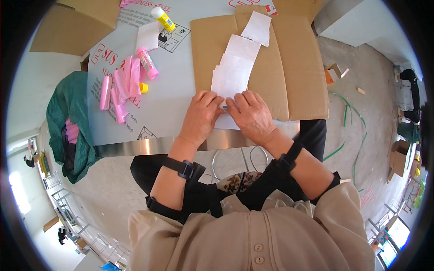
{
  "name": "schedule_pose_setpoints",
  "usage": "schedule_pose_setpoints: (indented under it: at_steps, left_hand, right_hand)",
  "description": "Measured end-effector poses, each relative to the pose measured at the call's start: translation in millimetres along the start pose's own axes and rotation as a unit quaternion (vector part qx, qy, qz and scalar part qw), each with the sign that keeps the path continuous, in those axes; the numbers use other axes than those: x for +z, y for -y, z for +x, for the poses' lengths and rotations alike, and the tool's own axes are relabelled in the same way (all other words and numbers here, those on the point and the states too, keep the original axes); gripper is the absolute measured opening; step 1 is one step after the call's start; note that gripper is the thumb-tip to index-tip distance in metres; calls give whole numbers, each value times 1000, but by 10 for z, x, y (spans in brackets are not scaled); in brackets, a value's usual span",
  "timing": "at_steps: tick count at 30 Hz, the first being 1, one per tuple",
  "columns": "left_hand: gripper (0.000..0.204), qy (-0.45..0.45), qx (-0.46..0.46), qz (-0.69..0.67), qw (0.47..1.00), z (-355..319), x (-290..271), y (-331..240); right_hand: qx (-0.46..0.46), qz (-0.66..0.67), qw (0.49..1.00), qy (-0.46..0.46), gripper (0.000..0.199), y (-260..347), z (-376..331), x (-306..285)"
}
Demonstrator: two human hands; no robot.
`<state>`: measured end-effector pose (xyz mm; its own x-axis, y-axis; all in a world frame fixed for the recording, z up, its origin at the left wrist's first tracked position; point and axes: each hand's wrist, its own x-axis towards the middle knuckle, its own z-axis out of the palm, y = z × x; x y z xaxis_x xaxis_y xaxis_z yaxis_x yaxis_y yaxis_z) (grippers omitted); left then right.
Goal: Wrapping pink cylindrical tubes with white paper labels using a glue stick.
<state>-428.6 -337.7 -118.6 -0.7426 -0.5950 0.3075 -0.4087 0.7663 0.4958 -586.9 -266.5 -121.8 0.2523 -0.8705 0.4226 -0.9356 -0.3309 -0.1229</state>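
Overlapping white paper slips [233, 74] lie in a slanting row on a flattened brown cardboard sheet [264, 86]. At the near end of the row, by the table's front edge, my left hand [202, 113] and my right hand [251, 115] almost meet. Both have bent fingers pinching the nearest slip. A small dark strip shows between the fingertips; what it is I cannot make out. Another white slip [257, 28] overlaps the row's far end.
Left on the film-covered table [169, 99] lie several pink plastic rolls [120, 86], a pink-ended tube [147, 63], a yellow cap [143, 88], a yellow glue stick [163, 19] and a white paper stack [148, 36]. A green sack [68, 122] hangs beside the left edge.
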Motion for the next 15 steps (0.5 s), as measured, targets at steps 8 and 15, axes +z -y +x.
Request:
schedule_pose_setpoints:
  at_steps: [8, 15]
  left_hand:
    - [31, 37, -3, -16, 999, 41, -63, 52]
    - [30, 113, 93, 70, 987, 140, -86, 96]
  right_hand:
    - [-103, -24, 993, 59, 14, -181, 87, 49]
    - [-121, 13, 991, 55, 9, -257, 117, 90]
